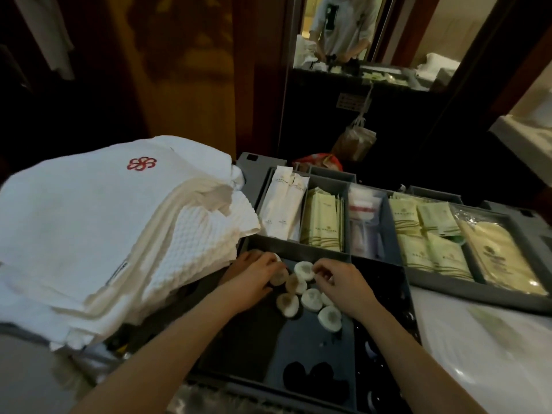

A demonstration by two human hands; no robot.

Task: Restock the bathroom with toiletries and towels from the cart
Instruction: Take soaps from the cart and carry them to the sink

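Note:
Several small round white wrapped soaps [310, 298] lie in a dark grey compartment of the cart tray [298, 246]. My left hand [254, 277] reaches into the compartment's far left, its fingers curled round one soap [279, 277]. My right hand [337, 282] hovers over the soaps on the right, fingertips pinching the edge of another soap [304, 270]. A thick stack of folded white waffle towels [104, 234] with a red flower logo sits on the cart to the left.
Behind the soaps, the tray's divided sections hold white sachets [283, 204], pale green sachets [324, 222], clear packets [364, 216] and more green packets [427, 234]. A mirror [358, 31] at the back reflects a person. A white countertop [522, 135] lies to the right.

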